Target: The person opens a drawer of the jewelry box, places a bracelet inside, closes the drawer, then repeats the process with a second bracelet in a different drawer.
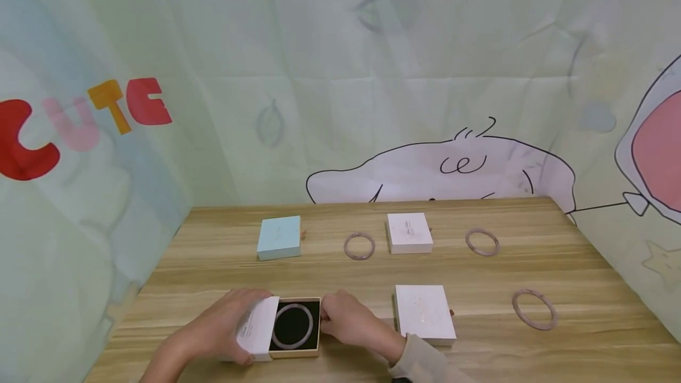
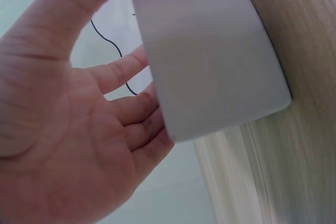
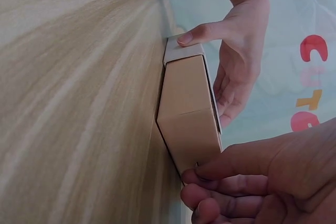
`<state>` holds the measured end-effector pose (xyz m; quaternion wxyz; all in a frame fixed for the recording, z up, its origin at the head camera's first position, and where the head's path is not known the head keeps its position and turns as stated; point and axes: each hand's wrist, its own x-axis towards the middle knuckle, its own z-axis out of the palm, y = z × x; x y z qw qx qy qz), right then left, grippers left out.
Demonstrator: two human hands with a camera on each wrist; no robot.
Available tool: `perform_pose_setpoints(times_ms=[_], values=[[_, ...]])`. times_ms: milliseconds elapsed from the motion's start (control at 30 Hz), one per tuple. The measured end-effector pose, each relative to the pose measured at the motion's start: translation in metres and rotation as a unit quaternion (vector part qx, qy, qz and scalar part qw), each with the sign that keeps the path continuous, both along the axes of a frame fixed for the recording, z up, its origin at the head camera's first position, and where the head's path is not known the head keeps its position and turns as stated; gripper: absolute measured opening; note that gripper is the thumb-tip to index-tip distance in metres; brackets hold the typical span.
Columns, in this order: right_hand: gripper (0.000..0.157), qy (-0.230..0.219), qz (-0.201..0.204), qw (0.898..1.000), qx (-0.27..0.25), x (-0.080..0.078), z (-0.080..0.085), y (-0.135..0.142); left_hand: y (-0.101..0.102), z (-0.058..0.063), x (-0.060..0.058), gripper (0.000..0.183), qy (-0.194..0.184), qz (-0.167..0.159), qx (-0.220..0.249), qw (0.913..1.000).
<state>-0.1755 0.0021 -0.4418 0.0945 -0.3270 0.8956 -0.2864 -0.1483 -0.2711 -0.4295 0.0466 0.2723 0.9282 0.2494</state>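
Note:
At the table's front, a white slide-out gift box stands partly pulled apart. My left hand [image 1: 226, 324] grips its white sleeve [image 1: 259, 330], thumb on the near side and fingers over the far side. The tan drawer [image 3: 186, 85] sticks out to the right, with a black lining [image 1: 294, 316]. A pale mauve bangle [image 1: 310, 327] lies on that lining, its left edge right at the sleeve. My right hand [image 1: 351, 319] is at the drawer's right end, thumb and forefinger pinching at the middle, where the pull tab is hidden by the fingers.
Right of my right hand lies a closed white box [image 1: 424, 312], with a bangle [image 1: 534, 310] farther right. Along the back are a light blue box [image 1: 279, 237], a bangle [image 1: 346, 246], a smaller white box [image 1: 409, 232] and another bangle [image 1: 482, 252]. A printed curtain [image 1: 255, 75] surrounds the table.

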Motion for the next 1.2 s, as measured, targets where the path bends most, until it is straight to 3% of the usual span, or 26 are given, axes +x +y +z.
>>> perform_pose_setpoints(times_ms=[167,433,1200], values=[[0.05,0.008,-0.002,1.0,-0.002,0.0,-0.001,-0.001,0.0,0.001,-0.002,0.101,-0.02,0.001,-0.004,0.9998],[0.053,0.003,-0.002,1.0,-0.001,0.0,0.0,-0.004,0.0,0.0,-0.002,0.101,-0.003,-0.001,-0.01,0.9999],[0.054,0.014,-0.01,1.0,0.011,0.003,0.001,-0.017,-0.001,-0.002,-0.002,0.099,0.003,-0.005,0.001,1.0]])
